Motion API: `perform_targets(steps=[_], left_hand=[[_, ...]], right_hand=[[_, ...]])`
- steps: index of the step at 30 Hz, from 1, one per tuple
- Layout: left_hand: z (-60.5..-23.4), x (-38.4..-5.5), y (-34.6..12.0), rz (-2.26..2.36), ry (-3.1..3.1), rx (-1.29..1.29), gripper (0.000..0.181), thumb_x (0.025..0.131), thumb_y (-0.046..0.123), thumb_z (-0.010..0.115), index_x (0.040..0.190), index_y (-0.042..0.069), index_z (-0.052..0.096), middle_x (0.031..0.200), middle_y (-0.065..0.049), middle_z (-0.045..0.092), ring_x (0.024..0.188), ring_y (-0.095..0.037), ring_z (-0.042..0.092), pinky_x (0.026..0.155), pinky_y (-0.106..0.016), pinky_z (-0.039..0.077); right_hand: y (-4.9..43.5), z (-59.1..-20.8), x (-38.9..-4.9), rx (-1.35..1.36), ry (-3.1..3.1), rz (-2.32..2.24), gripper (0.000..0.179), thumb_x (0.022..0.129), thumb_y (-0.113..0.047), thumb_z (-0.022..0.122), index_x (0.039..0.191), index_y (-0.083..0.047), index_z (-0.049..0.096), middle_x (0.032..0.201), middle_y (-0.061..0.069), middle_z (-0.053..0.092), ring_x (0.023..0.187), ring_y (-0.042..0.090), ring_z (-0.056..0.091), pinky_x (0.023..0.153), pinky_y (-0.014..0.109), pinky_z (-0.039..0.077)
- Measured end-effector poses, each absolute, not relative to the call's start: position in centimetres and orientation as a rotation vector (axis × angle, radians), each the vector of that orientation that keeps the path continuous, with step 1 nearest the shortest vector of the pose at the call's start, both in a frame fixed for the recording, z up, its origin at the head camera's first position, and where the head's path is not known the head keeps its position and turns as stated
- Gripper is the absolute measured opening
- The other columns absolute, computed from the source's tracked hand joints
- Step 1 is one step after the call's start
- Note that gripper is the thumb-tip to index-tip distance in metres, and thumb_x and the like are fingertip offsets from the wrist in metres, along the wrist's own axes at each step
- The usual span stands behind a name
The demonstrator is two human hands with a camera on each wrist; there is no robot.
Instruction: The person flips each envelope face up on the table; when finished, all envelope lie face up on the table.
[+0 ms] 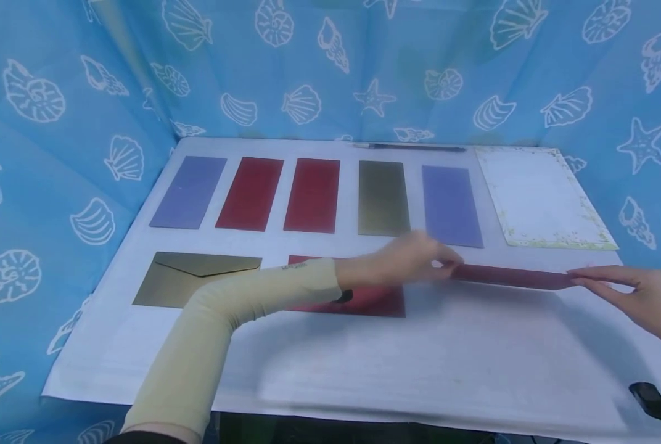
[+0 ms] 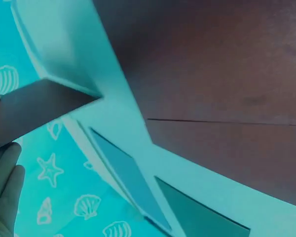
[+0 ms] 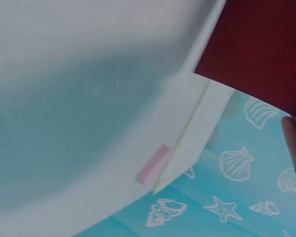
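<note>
A dark red envelope [image 1: 513, 277] is held up over the right part of the white table, seen almost edge-on in the head view. Its left end is pinched by my left hand [image 1: 408, 259], whose arm in a pale sleeve crosses over the front row. My right hand [image 1: 641, 296] pinches the other end between thumb and fingers. Beneath the left forearm lies another red envelope [image 1: 386, 305], partly covered. Left of it a gold envelope [image 1: 180, 287] shows its pointed flap. In the right wrist view, the held envelope [image 3: 261, 49] hangs at the upper right, with a finger at its edge.
Along the back lie purple [image 1: 188, 192], red [image 1: 250, 194] and gold [image 1: 383, 197] envelopes in a row. Right of them is a flower-bordered sheet [image 1: 547, 197], with a pen [image 1: 419, 147] behind. A small pink block [image 3: 154, 164] sits beside the sheet. A black object [image 1: 655, 402] is at front right.
</note>
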State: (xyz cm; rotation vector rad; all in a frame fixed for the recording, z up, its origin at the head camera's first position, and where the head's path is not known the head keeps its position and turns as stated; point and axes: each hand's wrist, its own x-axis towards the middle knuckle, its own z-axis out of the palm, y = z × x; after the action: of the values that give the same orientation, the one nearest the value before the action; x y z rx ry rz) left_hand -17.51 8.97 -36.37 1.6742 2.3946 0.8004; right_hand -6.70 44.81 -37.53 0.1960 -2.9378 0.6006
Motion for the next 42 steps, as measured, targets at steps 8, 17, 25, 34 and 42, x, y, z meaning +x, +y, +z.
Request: perform_targets(steps=[8,17,25,34,42], left_hand=[[-35.9,-17.7,8.7,0.856,2.406,1.641,0.026,0.092,0.014,0.065,0.116,0.009,0.071,0.101,0.003,0.072,0.093,0.0,0.064,0.079,-0.006,0.043],[-37.1,-18.2,9.4,0.82,2.439,1.53,0.033,0.089,0.018,0.071,0.122,0.013,0.068,0.111,0.005,0.07,0.102,0.0,0.062,0.082,-0.008,0.044],[-38.3,-18.9,10.1,0.707,2.496,1.469,0.035,0.087,0.019,0.073,0.121,0.015,0.068,0.111,0.006,0.069,0.103,-0.003,0.061,0.085,-0.01,0.043],[-40.3,-19.6,10.4,0.58,2.541,1.512,0.028,0.089,0.02,0.071,0.116,0.014,0.071,0.105,0.006,0.071,0.098,-0.006,0.062,0.083,-0.011,0.044],[-41.8,-20.0,10.2,0.586,2.544,1.47,0.024,0.09,0.017,0.069,0.114,0.012,0.072,0.104,0.005,0.071,0.099,-0.007,0.063,0.083,-0.013,0.045]], right_hand=[[44.2,-35.7,-7.2,0.21,-3.02,0.554,0.03,0.084,-0.019,0.077,0.102,0.004,0.071,0.089,0.022,0.07,0.083,0.048,0.063,0.066,0.045,0.057],[44.3,-36.8,-8.4,0.16,-3.118,0.651,0.033,0.089,-0.022,0.072,0.104,0.007,0.069,0.091,0.022,0.07,0.082,0.045,0.065,0.061,0.049,0.056],[44.6,-38.7,-9.3,0.168,-3.149,0.725,0.035,0.088,-0.026,0.072,0.111,0.0,0.068,0.1,0.02,0.069,0.089,0.044,0.064,0.069,0.056,0.055],[44.3,-40.7,-10.3,0.375,-3.049,0.646,0.03,0.078,-0.011,0.081,0.106,-0.005,0.071,0.096,0.012,0.07,0.086,0.036,0.065,0.072,0.06,0.053],[43.9,-41.6,-11.4,0.485,-3.035,0.623,0.034,0.075,-0.007,0.082,0.108,-0.006,0.072,0.098,0.008,0.069,0.088,0.031,0.064,0.069,0.044,0.057]])
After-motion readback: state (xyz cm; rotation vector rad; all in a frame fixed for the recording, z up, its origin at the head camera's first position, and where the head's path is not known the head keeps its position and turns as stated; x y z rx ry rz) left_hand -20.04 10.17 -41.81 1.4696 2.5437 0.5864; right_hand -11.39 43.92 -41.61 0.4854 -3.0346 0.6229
